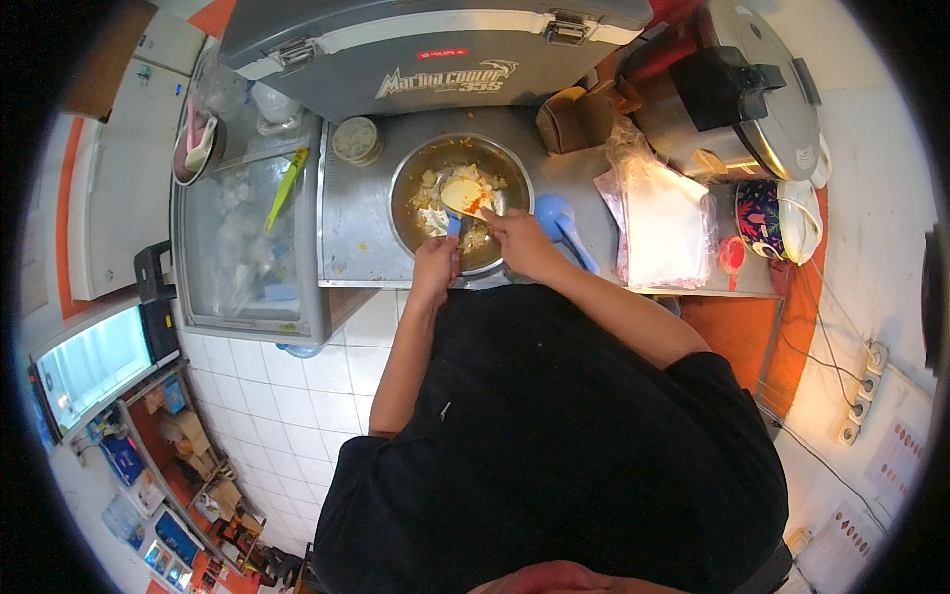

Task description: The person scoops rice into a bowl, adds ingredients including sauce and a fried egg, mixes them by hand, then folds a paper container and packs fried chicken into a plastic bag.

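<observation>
A round stainless steel bowl [398, 226] stands on the metal counter in front of me. Pale and yellowish food pieces [428, 180] are spread over its bottom and up its sides. My right hand [525, 241] grips a cream-coloured rice paddle [462, 193], whose orange-stained blade is over the food. At the bowl's near rim, my left hand [436, 266] is closed around the handle of a blue utensil [453, 223]. Its head lies under or behind the paddle, so its kind is hidden. Right of the bowl rests a blue plastic ladle [555, 217].
A grey cooler box [445, 67] backs the counter. Left are a lidded tub [358, 141] and a glass-topped freezer [245, 215] with a green utensil [286, 189] on it. White paper sheets [668, 223], a large steel pot [683, 111] and a patterned container [775, 219] occupy the right.
</observation>
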The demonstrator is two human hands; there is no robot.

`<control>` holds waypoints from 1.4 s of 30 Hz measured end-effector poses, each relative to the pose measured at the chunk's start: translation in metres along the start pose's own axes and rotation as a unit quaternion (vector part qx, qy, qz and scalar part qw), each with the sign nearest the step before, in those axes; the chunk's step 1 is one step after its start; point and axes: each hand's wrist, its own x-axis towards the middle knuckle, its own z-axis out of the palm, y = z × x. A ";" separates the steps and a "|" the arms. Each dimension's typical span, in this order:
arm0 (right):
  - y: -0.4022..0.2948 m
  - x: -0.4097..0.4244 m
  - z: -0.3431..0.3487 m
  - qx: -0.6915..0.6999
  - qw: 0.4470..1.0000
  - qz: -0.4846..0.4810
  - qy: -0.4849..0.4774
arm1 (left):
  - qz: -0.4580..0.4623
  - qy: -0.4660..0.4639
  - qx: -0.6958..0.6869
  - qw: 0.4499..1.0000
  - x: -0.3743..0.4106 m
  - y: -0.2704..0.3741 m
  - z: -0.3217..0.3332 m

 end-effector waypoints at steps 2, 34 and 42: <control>-0.010 -0.005 -0.024 0.051 0.998 0.009 0.040 | -0.004 -0.016 -0.028 0.999 -0.002 -0.001 -0.003; -0.027 0.073 -0.049 -0.306 0.923 -0.080 -0.217 | 0.248 0.058 -0.104 0.961 0.019 -0.017 -0.079; -0.037 0.089 -0.083 -0.354 0.896 0.046 -0.265 | 0.238 0.068 -0.105 0.963 0.012 -0.013 -0.078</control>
